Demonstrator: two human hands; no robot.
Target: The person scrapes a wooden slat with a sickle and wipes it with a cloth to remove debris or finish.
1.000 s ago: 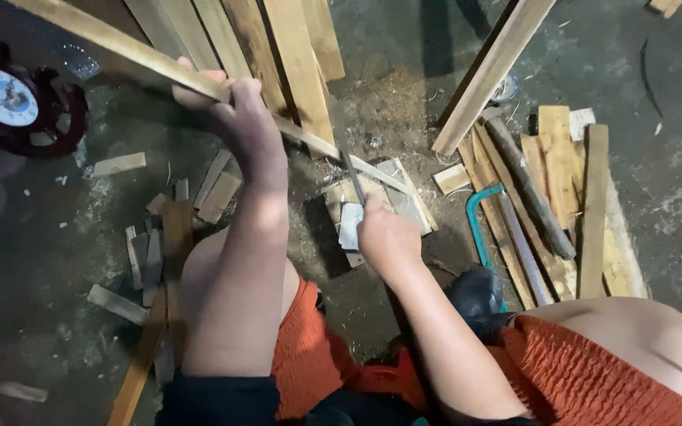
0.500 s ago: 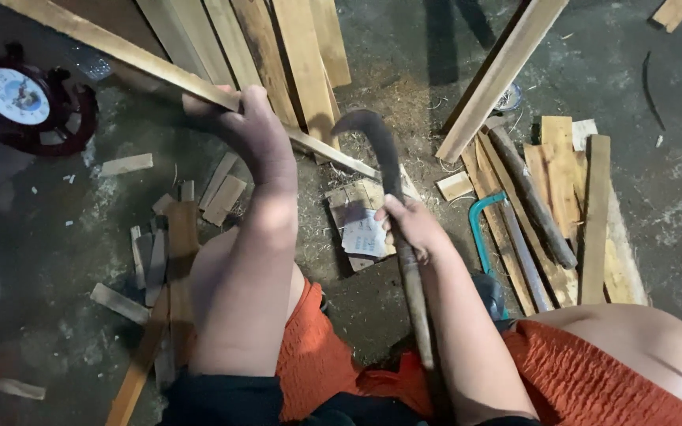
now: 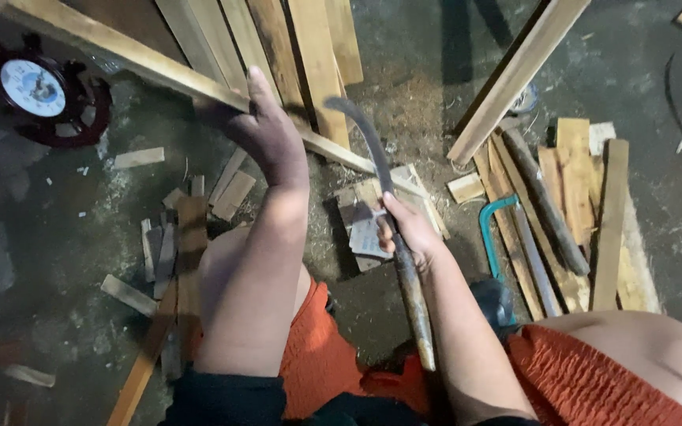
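My left hand (image 3: 266,130) grips a long pale wooden slat (image 3: 120,54) that runs from the upper left down to the right over a small wooden block (image 3: 369,217) on the floor. My right hand (image 3: 408,229) is closed around the handle of a curved dark blade with a long wooden handle (image 3: 414,296). The blade's tip (image 3: 349,110) is raised above the slat, a little right of my left hand. My knees in orange cloth (image 3: 317,355) sit below both arms.
Several planks (image 3: 301,47) lean at the top. A round clock in a dark red wheel frame (image 3: 37,87) lies top left. A teal-framed saw (image 3: 495,237) and more slats (image 3: 586,205) lie to the right. Wood offcuts (image 3: 175,229) litter the dark floor.
My right hand went from resting on the block to lifting the curved blade, which now stands higher over the slat. The left hand kept its hold on the slat.
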